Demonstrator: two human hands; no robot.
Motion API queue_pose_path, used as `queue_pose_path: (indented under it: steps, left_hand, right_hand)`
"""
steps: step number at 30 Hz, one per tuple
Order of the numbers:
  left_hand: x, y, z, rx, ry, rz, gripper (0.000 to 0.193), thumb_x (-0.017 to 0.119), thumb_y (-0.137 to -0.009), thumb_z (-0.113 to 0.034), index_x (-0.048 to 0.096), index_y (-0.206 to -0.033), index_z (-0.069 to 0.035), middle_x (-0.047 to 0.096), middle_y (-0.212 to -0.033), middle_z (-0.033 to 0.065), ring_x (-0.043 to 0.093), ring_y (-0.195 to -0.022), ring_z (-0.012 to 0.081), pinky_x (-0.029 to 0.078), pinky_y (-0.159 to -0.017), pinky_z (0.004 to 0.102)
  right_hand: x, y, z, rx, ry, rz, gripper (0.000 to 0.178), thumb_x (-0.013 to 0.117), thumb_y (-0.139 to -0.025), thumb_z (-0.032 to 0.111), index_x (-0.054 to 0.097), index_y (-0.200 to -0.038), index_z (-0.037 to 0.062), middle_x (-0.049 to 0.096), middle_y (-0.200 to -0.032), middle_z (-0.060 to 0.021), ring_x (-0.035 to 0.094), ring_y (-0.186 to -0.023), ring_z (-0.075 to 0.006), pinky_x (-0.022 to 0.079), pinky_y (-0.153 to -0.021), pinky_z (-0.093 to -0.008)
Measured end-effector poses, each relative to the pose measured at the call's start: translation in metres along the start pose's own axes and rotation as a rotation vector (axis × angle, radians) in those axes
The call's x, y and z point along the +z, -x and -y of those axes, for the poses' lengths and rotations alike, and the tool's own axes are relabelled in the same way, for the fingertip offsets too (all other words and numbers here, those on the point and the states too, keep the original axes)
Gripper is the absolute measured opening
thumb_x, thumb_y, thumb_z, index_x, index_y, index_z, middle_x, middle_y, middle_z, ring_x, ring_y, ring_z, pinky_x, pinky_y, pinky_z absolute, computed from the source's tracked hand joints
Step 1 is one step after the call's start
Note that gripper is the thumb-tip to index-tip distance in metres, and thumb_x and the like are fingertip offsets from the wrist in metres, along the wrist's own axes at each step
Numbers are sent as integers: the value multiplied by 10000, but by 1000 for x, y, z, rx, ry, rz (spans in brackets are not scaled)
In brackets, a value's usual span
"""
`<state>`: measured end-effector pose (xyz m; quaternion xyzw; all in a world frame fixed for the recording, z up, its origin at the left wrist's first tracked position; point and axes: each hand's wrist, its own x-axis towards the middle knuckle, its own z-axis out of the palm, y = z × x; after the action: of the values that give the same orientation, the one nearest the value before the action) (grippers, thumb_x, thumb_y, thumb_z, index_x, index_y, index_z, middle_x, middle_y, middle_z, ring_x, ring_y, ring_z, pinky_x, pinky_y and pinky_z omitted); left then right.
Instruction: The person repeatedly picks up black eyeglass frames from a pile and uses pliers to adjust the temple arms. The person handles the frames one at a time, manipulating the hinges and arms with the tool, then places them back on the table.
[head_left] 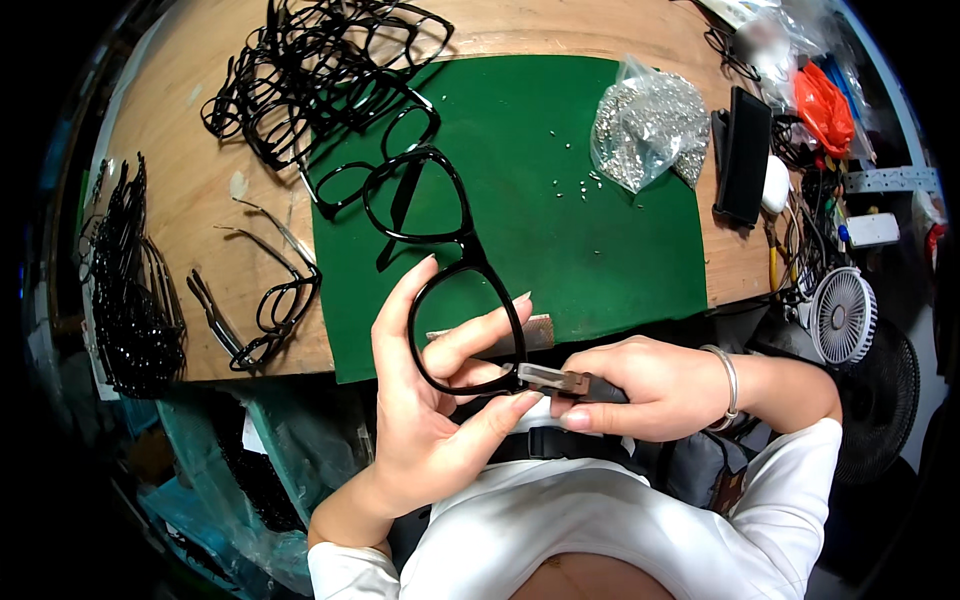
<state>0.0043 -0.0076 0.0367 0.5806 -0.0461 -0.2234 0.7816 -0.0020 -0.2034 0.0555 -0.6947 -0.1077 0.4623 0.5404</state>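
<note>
Head view, catalogued from my body outward.

1. My left hand (pixel 425 400): grasping a black eyeglass frame (pixel 440 250) by its nearer lens rim, thumb on one side and fingers curled through and around the rim. The frame's far lens lies out over the mat toward 12 o'clock.
2. My right hand (pixel 640 388): clenched around a small hand tool (pixel 555 379) with a dark grip and a flat metal tip. The tip touches the frame's near corner, at about 9 o'clock from the fist. What kind of tool it is I cannot tell for sure; possibly a file or a driver. A metal bracelet (pixel 728 385) sits on that wrist.
3. Green mat (pixel 600 260): on the wooden bench (pixel 190 170), just beyond both hands, with tiny silvery bits scattered on it.
4. Two loose frames (pixel 270 310): at 10 o'clock from my left hand, on bare wood.
5. Clear bag of small silvery parts (pixel 645 125): at 1 o'clock, on the mat's far corner.
6. Heap of black frames (pixel 320 70): at 11 o'clock, far edge of the bench.
7. Small white fan (pixel 842 315): at 3 o'clock, off the bench.
</note>
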Motion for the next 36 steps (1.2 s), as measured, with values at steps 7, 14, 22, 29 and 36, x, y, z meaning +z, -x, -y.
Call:
queue_pose_path:
  steps: [7,14,22,29,36]
  left_hand:
    - [-4,-1,1,-4,-69,127,816,545,-752,103,-40,-1305,-31,449,-1185,239,560,-979,252,468,-828,310]
    - [-2,-5,3,-79,-26,120,823,534,-751,115,-37,-1315,-66,428,-1203,242,548,-1001,259,467,-833,306]
    - [-1,-10,16,-82,-124,-1,801,558,-726,113,37,-1308,-63,470,-1110,199,563,-886,177,470,-744,244]
    - [-12,22,43,29,-207,-94,595,518,-788,41,171,-1258,-71,524,-962,146,536,-740,109,473,-678,218]
    - [-5,19,38,-162,56,-83,699,538,-753,76,133,-1299,-90,510,-1050,181,571,-877,195,449,-800,298]
  right_hand:
    - [-1,-7,-1,-43,364,-103,342,537,-822,281,519,-782,-58,563,-671,-210,573,-652,-365,459,-603,-405]
    - [-4,-8,-8,1,306,-91,402,556,-808,345,517,-756,-52,556,-598,-168,573,-569,-312,455,-542,-366]
    - [-7,-12,-49,-31,216,-255,413,562,-801,347,519,-921,-46,568,-775,-199,571,-750,-311,448,-663,-364]
    - [-31,-12,-79,7,645,-754,190,584,-737,140,506,-826,-8,552,-774,-187,550,-757,-351,446,-663,-415]
    - [-39,-31,-89,138,750,-860,160,586,-731,107,488,-782,-8,527,-749,-173,531,-726,-352,423,-631,-407]
